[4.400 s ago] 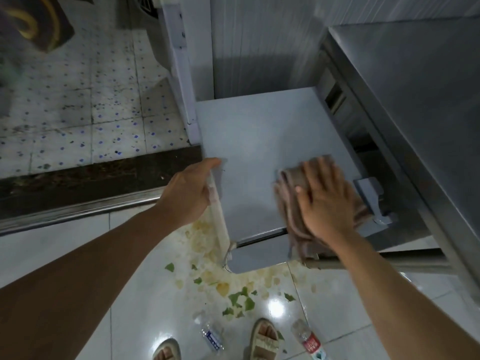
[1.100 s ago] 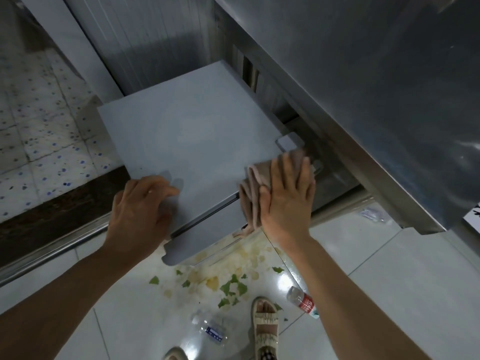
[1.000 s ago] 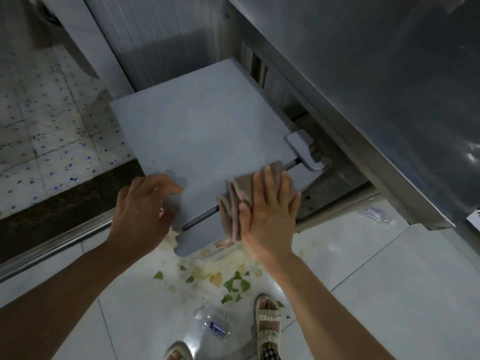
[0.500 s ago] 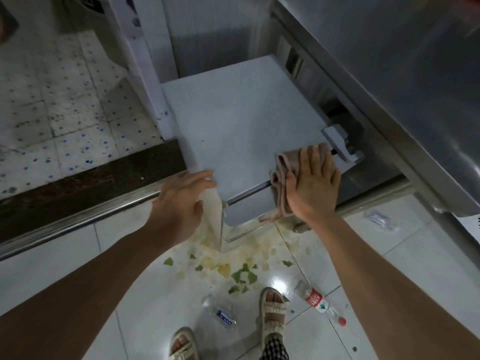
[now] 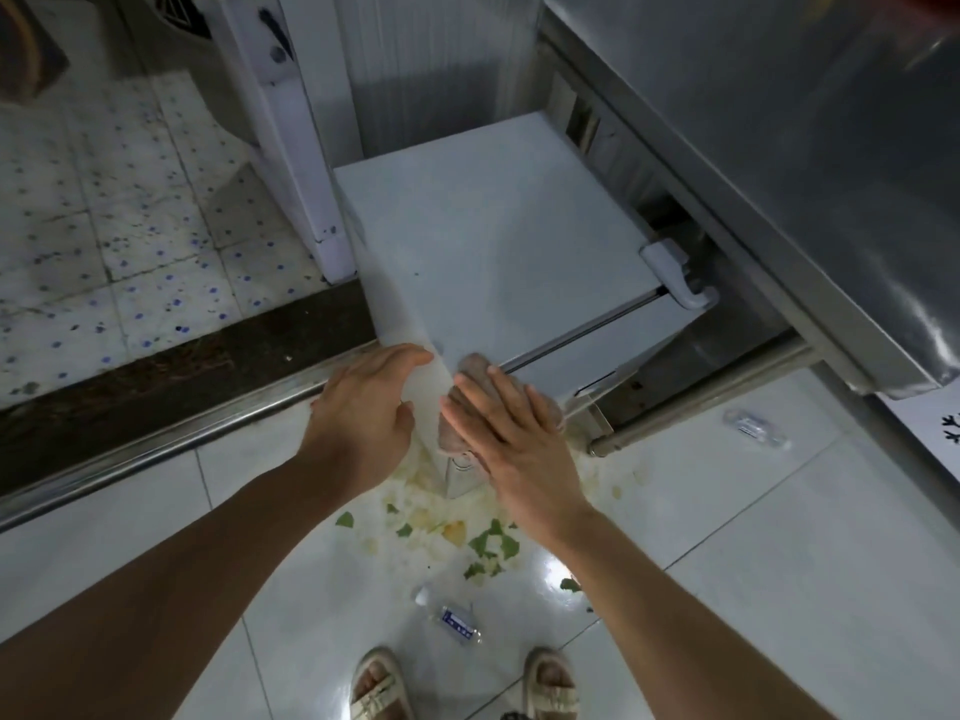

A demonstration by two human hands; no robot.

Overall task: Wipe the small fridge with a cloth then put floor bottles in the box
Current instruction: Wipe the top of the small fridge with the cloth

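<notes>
The small white fridge (image 5: 498, 236) stands on the floor, seen from above. My right hand (image 5: 511, 439) lies flat with straight fingers on a brownish-pink cloth (image 5: 470, 374), pressing it against the fridge's front left corner. My left hand (image 5: 366, 415) rests on the fridge's left side edge, fingers relaxed. A clear plastic bottle with a blue label (image 5: 449, 613) lies on the white floor tiles just in front of my sandalled feet. Another clear bottle (image 5: 756, 427) lies on the floor at the right, near the steel counter.
A steel counter (image 5: 779, 148) overhangs the fridge's right side, its leg rail (image 5: 696, 402) low beside the fridge. Green and yellow food scraps (image 5: 467, 537) litter the wet tiles in front. A metal threshold (image 5: 156, 444) and a white door frame (image 5: 291, 148) bound the left.
My right hand has slid the cloth leftward along the fridge's front edge to the left corner. My left hand stays on the left side. The red-capped bottle is out of view now.
</notes>
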